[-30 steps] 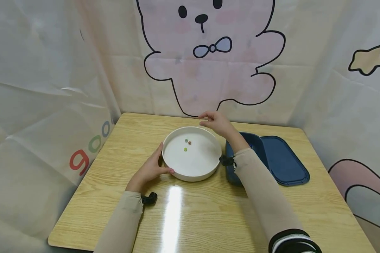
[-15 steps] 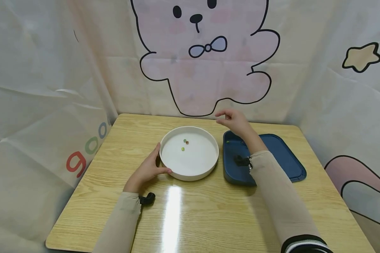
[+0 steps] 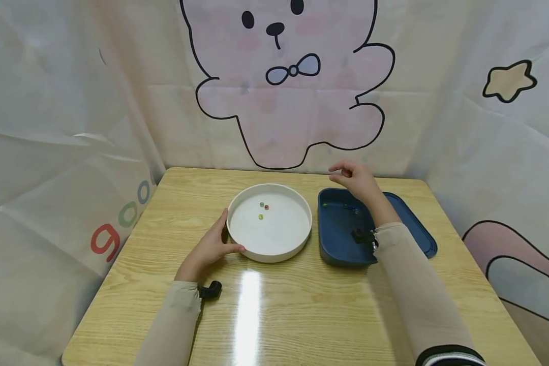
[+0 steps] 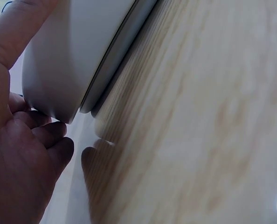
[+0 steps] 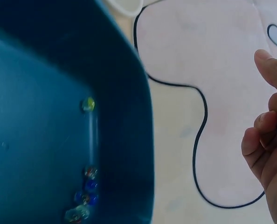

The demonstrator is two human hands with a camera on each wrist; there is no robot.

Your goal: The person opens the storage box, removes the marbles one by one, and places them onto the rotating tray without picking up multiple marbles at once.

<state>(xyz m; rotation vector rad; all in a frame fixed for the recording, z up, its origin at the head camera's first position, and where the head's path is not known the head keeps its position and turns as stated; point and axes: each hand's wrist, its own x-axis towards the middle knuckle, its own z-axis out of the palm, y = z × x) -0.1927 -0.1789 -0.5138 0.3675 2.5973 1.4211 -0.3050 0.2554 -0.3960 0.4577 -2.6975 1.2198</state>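
Observation:
My left hand (image 3: 209,249) grips the left side of a round white dish (image 3: 279,236), thumb at the front and fingers behind. The left wrist view shows those fingers curled against the dish wall (image 4: 66,60). Inside the dish lie a yellow-green marble (image 3: 261,217), a green marble (image 3: 262,205) and a reddish marble (image 3: 267,207). Over the back edge of a blue box (image 3: 338,244) hovers my right hand (image 3: 359,184), loosely curled and holding nothing. In the right wrist view, a yellow-green marble (image 5: 88,104) and a cluster with blue marbles (image 5: 92,185) lie along the box wall.
To the right of the box, partly behind my right forearm, lies a flat blue lid (image 3: 412,229). Everything stands on a wooden table (image 3: 293,315). A fabric backdrop (image 3: 297,112) with a cartoon bear rises behind the table's back edge.
My right hand has moved right, from over the back of the white dish to over the back of the blue box, uncovering its inside. The left hand stays at the dish.

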